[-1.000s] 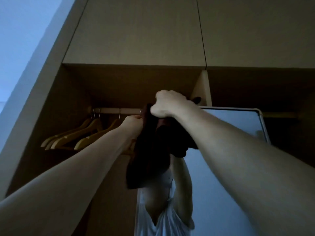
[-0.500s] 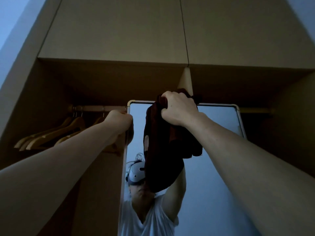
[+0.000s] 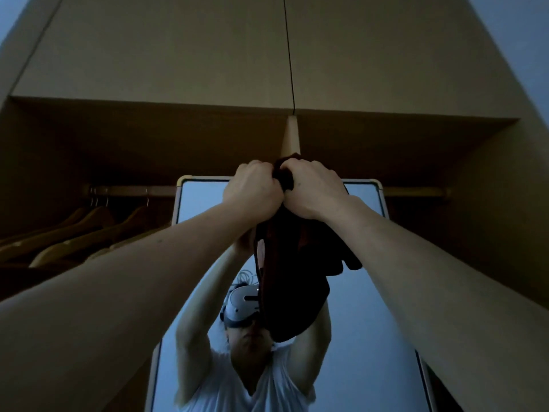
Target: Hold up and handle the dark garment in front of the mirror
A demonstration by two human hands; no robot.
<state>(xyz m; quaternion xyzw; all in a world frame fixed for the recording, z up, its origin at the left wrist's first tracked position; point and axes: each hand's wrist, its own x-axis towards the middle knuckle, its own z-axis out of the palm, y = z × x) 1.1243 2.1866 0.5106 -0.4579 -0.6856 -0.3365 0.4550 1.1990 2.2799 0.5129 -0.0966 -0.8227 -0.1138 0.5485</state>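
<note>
Both arms reach up at the centre of the frame. The left hand (image 3: 252,190) and the right hand (image 3: 315,190) sit side by side, knuckles nearly touching, fingers clenched round the top of a dark maroon cloth garment (image 3: 294,281). It hangs down between the forearms, in front of a pale-framed upright mirror (image 3: 381,191). Wooden clothes hangers (image 3: 89,230) hang from the wardrobe rail (image 3: 130,191) at middle left.

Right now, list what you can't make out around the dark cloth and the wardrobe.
Head view only:
- Dark cloth: its kind and shape are lost in bunching and dim light.
- Fingertips of left hand and right hand: curled into the cloth.
- Rail: its middle is hidden behind the mirror.
- Wooden hangers: count unclear; the left forearm and darkness cover them.
</note>
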